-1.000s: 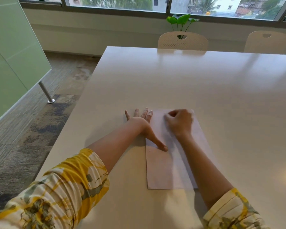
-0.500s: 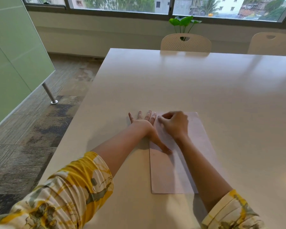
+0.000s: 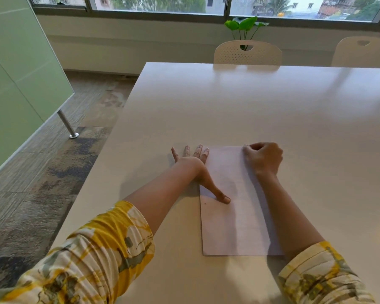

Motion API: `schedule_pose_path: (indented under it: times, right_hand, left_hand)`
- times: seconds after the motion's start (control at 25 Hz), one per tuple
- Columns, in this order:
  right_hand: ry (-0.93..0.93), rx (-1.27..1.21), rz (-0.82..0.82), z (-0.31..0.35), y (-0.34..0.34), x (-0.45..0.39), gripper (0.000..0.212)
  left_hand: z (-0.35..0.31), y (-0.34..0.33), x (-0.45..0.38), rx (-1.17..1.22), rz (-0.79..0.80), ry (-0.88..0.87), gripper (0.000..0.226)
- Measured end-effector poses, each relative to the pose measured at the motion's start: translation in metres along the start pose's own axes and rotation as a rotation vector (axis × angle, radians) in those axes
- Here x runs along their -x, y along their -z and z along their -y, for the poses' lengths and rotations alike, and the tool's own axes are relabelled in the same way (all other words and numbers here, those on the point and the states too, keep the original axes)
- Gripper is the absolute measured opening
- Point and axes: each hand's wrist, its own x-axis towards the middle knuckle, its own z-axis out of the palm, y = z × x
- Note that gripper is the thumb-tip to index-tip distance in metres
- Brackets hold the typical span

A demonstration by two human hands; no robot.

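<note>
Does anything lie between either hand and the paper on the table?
Nothing visible does. The left hand lies flat beside the paper, thumb on it; the right hand, curled, sits on its far edge.

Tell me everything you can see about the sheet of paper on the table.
The paper is a pale, pinkish-white sheet, long and narrow, apparently folded lengthwise. It lies flat on the white table, close to the person. The left hand lies flat at its far left corner, with the thumb pressing on the sheet. The right hand, fingers curled, seems to pinch its far right corner.
</note>
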Motion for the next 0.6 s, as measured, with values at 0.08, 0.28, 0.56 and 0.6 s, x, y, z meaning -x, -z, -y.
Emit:
schedule_pose_path:
  times: [0.08,0.28,0.56,0.6]
  right_hand:
    - [0.01,0.039,0.009,0.004,-0.001,-0.001,0.017]
    - [0.224,-0.064,0.202,0.021,-0.03,0.032,0.014]
    - [0.199,-0.052,0.223,0.028,-0.04,0.033,0.013]
    - [0.22,-0.082,0.242,0.028,-0.043,0.039,0.014]
  left_hand:
    - [-0.001,0.002,0.001,-0.002,0.003,0.006,0.173]
    - [-0.002,0.002,0.0,-0.033,0.014,-0.009,0.173]
    - [-0.004,0.001,0.0,-0.049,-0.003,0.004,0.168]
    - [-0.004,0.001,0.0,-0.057,-0.004,0.004,0.168]
